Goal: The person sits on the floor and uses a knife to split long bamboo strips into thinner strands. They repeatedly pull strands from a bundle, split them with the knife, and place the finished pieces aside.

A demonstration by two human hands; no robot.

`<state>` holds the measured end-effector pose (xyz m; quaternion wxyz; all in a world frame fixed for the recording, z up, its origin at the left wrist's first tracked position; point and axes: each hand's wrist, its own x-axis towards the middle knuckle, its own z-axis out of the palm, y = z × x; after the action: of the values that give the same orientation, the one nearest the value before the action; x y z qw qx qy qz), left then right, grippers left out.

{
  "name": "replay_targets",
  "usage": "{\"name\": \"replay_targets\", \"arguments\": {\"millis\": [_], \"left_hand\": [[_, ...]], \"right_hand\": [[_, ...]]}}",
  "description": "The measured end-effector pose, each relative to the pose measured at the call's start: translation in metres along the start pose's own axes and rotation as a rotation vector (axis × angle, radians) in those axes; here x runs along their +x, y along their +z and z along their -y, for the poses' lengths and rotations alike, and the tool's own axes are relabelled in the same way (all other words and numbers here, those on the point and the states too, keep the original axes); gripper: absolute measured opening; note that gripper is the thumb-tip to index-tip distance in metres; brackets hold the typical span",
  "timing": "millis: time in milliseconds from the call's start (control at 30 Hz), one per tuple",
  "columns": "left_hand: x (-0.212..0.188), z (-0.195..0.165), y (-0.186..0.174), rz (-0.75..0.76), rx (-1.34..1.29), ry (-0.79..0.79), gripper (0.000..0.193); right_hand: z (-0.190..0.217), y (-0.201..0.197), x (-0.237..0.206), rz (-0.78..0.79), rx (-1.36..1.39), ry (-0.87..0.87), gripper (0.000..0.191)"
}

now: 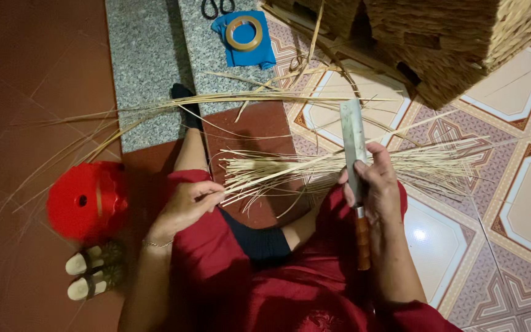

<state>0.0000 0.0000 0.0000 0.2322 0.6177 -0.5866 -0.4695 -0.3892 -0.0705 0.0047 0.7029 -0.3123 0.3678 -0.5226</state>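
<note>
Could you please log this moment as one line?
left hand: pinches straw strips | right hand: grips knife, blade pointing away | red stool at left

Home floor: patterned tiles (523,203), sandals (93,270), woven baskets (462,37).

Dull metal knife blade (353,138), wooden handle (362,243), dry fibrous straw strips (339,166), glossy tiles (523,209).

No packages, labels, signs or screens visible.
</note>
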Motion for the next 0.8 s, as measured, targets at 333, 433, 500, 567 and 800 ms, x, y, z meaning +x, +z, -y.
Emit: {"name": "replay_targets", "arguments": {"millis": [333,433,500,567,800], "left_hand": [[0.023,-0.025,0.046,-0.011,-0.17,0.336,0.012],[0.026,-0.028,0.055,0.05,-0.187,0.051,0.021],[0.026,-0.026,0.055,0.037,-0.21,0.233,0.015],[0.027,-0.022,0.054,0.046,-0.219,0.308,0.013],[0.022,-0.016,0.05,0.136,-0.387,0.145,0.016]], "right_hand": [[-0.056,0.07,-0.022,0.299,-0.016,0.327,0.03],[-0.062,0.074,-0.024,0.339,-0.018,0.321,0.027],[-0.062,0.074,-0.025,0.338,-0.018,0.319,0.025],[-0.058,0.07,-0.025,0.317,-0.02,0.315,0.025],[-0.049,0.06,-0.025,0.29,-0.036,0.273,0.023]]}}
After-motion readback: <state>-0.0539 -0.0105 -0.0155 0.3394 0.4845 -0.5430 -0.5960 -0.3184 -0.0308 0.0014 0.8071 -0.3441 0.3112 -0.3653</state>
